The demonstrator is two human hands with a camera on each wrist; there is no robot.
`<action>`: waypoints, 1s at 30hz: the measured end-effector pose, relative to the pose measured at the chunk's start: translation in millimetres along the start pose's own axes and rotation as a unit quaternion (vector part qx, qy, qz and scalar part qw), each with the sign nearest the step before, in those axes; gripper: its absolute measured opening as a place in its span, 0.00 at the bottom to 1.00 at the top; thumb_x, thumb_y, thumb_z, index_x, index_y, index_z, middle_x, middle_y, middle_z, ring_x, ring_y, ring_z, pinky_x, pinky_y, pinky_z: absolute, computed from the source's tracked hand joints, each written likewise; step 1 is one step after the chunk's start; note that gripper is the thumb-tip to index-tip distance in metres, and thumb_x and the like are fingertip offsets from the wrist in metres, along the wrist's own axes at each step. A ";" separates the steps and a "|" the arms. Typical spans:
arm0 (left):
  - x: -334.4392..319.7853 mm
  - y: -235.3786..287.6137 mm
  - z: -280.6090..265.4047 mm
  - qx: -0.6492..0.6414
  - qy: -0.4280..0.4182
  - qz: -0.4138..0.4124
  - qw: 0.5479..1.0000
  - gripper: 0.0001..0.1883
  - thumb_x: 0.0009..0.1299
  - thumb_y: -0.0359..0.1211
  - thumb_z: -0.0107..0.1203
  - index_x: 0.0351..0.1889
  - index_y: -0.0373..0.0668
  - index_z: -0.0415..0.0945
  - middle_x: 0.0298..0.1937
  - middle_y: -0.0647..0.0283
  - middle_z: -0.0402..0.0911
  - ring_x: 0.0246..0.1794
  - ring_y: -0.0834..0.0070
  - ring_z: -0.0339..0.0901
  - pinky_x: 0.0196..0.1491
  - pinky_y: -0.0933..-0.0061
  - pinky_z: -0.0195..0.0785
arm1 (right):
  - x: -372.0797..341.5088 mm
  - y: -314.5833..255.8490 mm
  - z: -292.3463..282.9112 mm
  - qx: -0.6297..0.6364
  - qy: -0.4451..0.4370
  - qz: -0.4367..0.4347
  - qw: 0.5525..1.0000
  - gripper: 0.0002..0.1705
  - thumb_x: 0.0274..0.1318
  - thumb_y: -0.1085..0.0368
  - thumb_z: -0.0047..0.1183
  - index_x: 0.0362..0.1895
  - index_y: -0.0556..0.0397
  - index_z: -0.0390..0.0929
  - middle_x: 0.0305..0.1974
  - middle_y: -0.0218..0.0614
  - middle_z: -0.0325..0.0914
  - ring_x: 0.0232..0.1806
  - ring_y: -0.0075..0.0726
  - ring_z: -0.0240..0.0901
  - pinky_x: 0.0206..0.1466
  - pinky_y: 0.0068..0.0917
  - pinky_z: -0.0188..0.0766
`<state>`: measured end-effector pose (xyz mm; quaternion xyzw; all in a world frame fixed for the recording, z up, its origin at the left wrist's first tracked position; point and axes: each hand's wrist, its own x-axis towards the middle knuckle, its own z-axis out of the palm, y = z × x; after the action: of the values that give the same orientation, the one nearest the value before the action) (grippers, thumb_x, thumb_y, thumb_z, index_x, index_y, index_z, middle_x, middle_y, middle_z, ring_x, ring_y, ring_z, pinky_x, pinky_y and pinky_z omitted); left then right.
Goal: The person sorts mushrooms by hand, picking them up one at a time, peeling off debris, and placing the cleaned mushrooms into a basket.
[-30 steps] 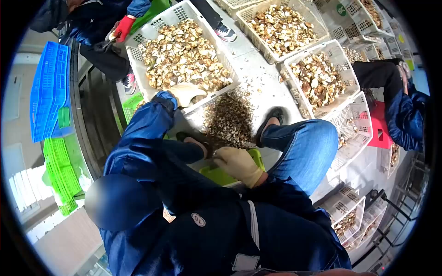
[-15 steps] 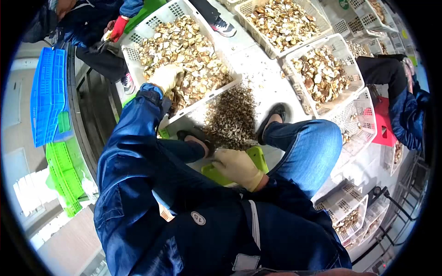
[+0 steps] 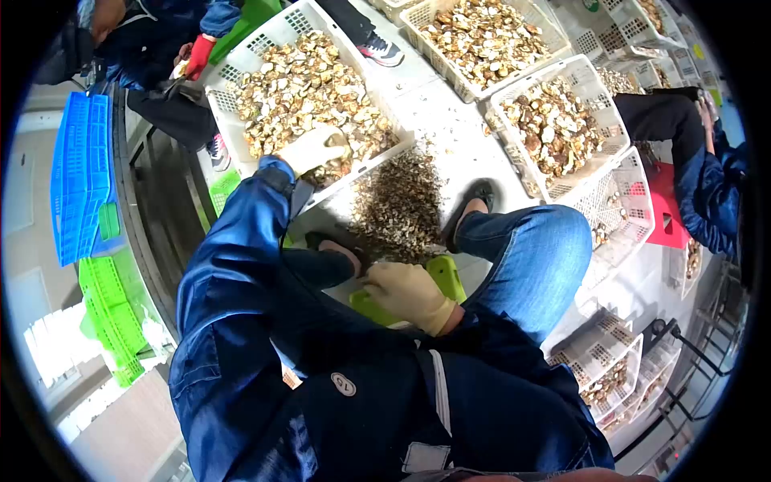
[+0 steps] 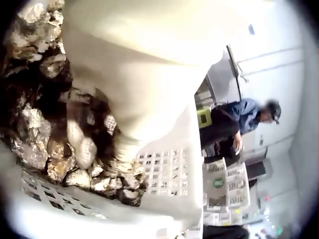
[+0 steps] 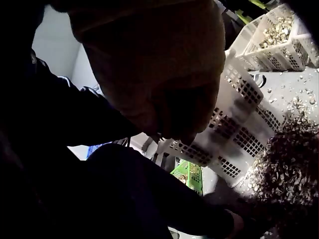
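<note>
My gloved left hand [image 3: 313, 150] reaches into the near corner of a large white perforated crate [image 3: 230, 98]. It is low over a heap of brown-and-cream mushrooms [image 3: 309, 88], thumb and fingers apart. In the left wrist view, the pale glove [image 4: 134, 64] overlaps mushrooms [image 4: 60, 154] along the crate's wall, and its fingertips are partly hidden. My gloved right hand [image 3: 409, 293] stays low between my thighs, above a lime-green object [image 3: 446, 277]. Its fingers look curled in the right wrist view; the inside of the hand is dark, so I cannot tell whether it holds something.
A pile of dark trimmings [image 3: 397, 209] lies on the floor between my feet. More mushroom crates [image 3: 562, 132] stand to the right, beside a red stool [image 3: 665, 209]. Blue crates [image 3: 80, 177] are stacked left. A person with a red glove [image 3: 199, 56] sits across the crate.
My left hand goes from a large pale piece at the crate's near edge to among the mushrooms, then shifts slightly toward the near corner. The right hand keeps its place.
</note>
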<state>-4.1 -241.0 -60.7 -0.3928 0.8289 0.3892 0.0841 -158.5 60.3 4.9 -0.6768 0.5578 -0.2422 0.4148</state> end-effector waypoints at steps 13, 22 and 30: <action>-88.0 59.9 18.7 -0.659 0.065 0.137 0.737 0.22 0.76 0.28 0.48 0.67 0.37 0.60 0.56 0.56 0.73 0.53 0.67 0.73 0.53 0.74 0.71 | -10.7 -0.4 -2.8 0.032 0.001 -0.028 0.999 0.11 0.60 0.57 0.53 0.36 0.52 0.78 0.34 0.42 0.79 0.36 0.52 0.78 0.41 0.43 0.74; -130.6 103.6 53.2 -0.780 0.081 0.082 0.615 0.20 0.80 0.32 0.42 0.65 0.29 0.64 0.60 0.47 0.76 0.55 0.64 0.79 0.57 0.73 0.76 | -19.6 6.4 -16.0 0.132 0.162 0.041 0.977 0.15 0.62 0.54 0.58 0.47 0.48 0.82 0.37 0.44 0.84 0.34 0.43 0.82 0.38 0.34 0.76; -171.2 131.6 137.3 -0.798 0.095 0.039 0.594 0.14 0.77 0.35 0.51 0.56 0.38 0.71 0.48 0.58 0.80 0.46 0.66 0.79 0.50 0.66 0.76 | -28.3 3.2 -25.8 0.236 0.179 0.094 0.950 0.21 0.62 0.51 0.59 0.47 0.56 0.82 0.36 0.41 0.84 0.35 0.32 0.79 0.40 0.27 0.74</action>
<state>-5.3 8.1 -1.9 -0.3049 0.2050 0.8586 -0.3576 -188.0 79.8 19.9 -0.4493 0.6108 -0.4440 0.4773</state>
